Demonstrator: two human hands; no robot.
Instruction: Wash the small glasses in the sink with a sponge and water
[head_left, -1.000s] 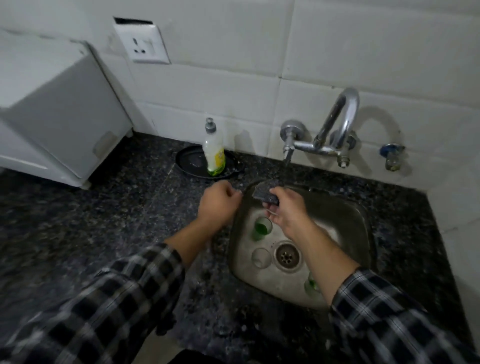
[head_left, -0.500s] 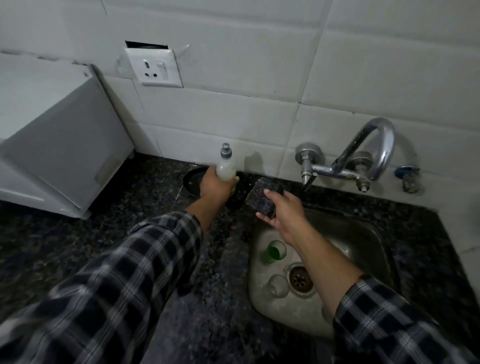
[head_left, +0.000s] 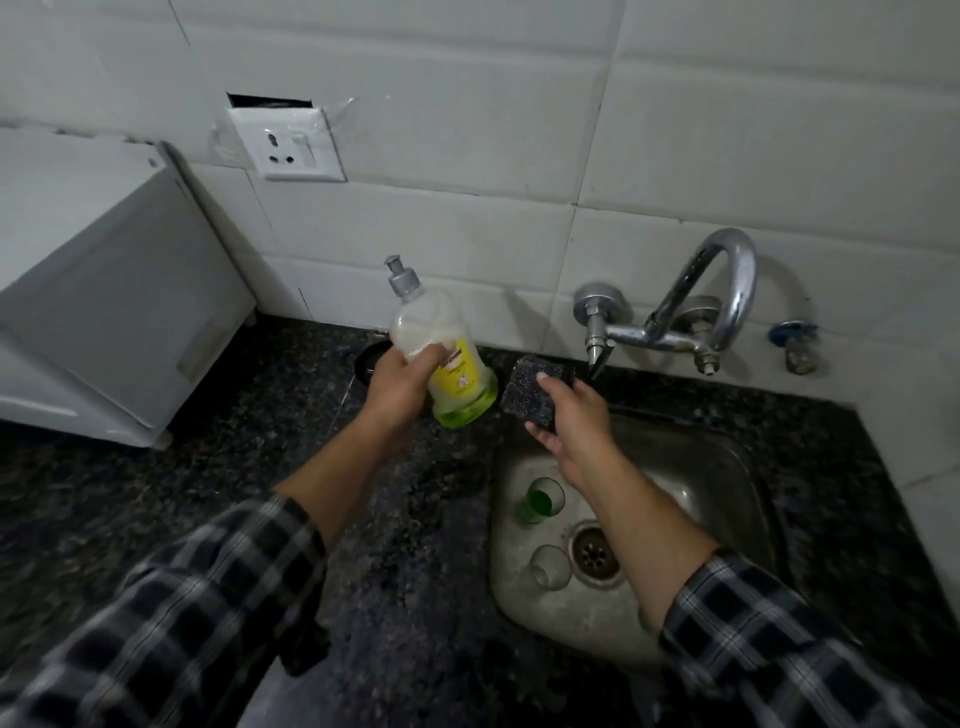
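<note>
Wall (head_left: 467, 234) of pale tiles is shown across the top of the view, and a dark speckled countertop (head_left: 208, 467) is spread beneath it. A white appliance (head_left: 104, 312) is placed on the countertop at the left. A steel sink (head_left: 701, 467) is set into the countertop at the right, and a chrome tap (head_left: 722, 291) is mounted on the wall behind it. Two checked sleeves (head_left: 182, 623) are seen at the bottom edge, pushed back from bare forearms. A white socket (head_left: 288, 145) is fixed to the wall above the appliance. A soap bottle (head_left: 441, 353), clear with a yellow label and green liquid at its base, is held off the countertop and tilted, its grey cap pointed up and to the left. The bottle is gripped round its middle by the left hand (head_left: 400, 389), the fingers curled about it. Just beside the bottle's base, a dark sponge (head_left: 530, 395) is held over the sink's back left corner. It is pinched by the right hand (head_left: 571, 421), with the thumb laid on its upper face and the fingers underneath. Two small glasses are left in the basin, untouched by either hand. A glass with green liquid (head_left: 541, 499) is placed below the right wrist, and a clear glass (head_left: 550, 566) is placed nearer the viewer, just left of the drain (head_left: 595, 553).
</note>
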